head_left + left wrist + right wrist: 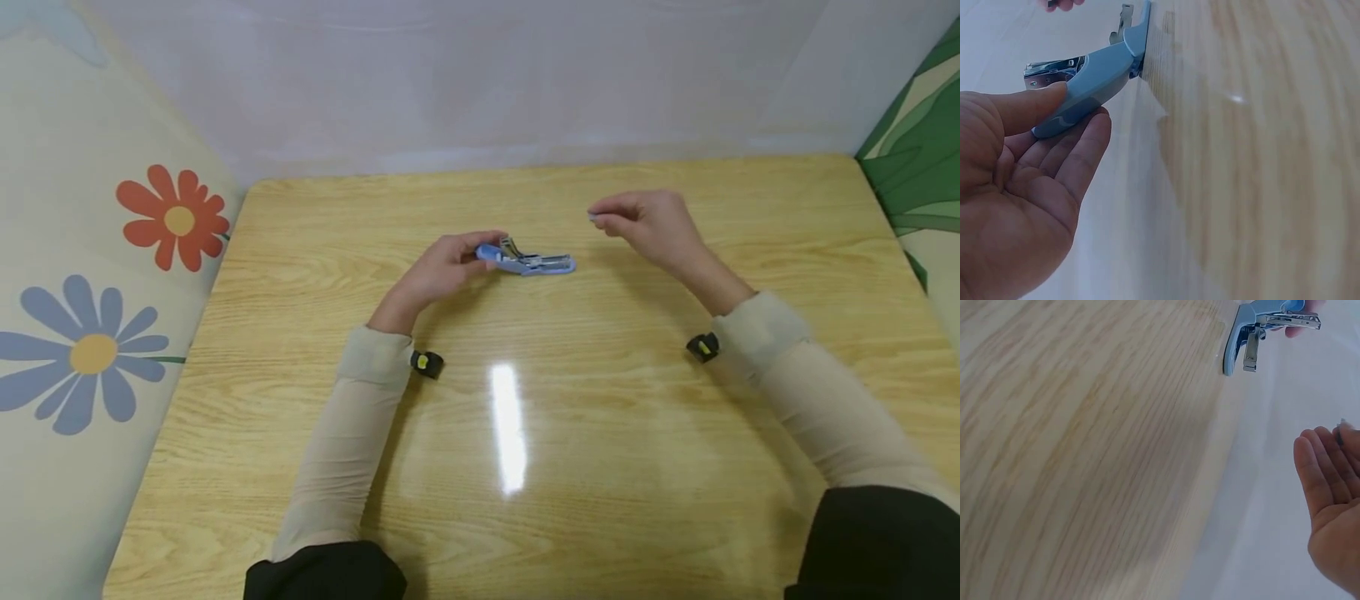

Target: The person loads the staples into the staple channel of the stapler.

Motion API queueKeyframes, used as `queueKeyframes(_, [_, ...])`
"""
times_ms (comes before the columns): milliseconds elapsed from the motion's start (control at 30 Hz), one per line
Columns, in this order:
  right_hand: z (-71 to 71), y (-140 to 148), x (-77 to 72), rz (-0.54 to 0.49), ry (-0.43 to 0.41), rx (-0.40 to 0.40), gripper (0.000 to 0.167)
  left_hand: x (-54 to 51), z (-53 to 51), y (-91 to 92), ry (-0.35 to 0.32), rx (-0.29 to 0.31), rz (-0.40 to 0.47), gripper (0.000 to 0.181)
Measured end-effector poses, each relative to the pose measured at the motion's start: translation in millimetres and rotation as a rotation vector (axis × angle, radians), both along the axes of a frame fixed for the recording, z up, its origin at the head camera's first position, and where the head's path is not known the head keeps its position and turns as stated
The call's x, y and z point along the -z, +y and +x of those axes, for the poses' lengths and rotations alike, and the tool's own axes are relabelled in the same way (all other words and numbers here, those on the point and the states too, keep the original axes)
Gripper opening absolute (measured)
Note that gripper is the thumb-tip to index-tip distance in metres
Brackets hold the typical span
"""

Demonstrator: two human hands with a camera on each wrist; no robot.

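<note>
A light-blue stapler (513, 262) is opened out, its metal parts showing, near the back middle of the table. The left hand (442, 271) grips one end between thumb and fingers; in the left wrist view the stapler (1100, 75) slants up from the left hand (1029, 169). To the right and apart from it, the right hand (656, 229) is raised over the table, pinching a small greyish piece (592, 217) between thumb and fingertips. The right wrist view shows the right hand (1335, 494) with the piece (1340, 432) partly hidden, and the stapler (1244, 334) beyond.
The wooden table (465, 450) carries a bright light reflection at its middle. A pale wall (525, 83) stands behind its far edge. Flower-patterned panels (45, 225) are at the left, and a leaf-patterned panel (922, 158) is at the right.
</note>
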State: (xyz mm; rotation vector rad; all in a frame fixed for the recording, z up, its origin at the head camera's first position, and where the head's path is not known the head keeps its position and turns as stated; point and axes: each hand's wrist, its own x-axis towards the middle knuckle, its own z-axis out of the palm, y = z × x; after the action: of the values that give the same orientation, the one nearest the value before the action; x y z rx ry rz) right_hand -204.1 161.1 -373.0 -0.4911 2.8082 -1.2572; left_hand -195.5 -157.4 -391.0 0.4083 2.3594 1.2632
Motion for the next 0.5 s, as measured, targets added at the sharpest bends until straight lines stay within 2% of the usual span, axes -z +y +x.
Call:
queueKeyframes(233, [-4.2, -15.9, 1.1, -0.002, 0.04, -0.033, 0.022, -1.2, 0.5, -2.0, 0.003, -0.002, 0.011, 0.048])
queueKeyframes(500, [-5.9, -29.2, 6.1, 0.009, 0.021, -0.055, 0.021, -0.7, 0.7, -0.8, 0.012, 0.008, 0.024, 0.047])
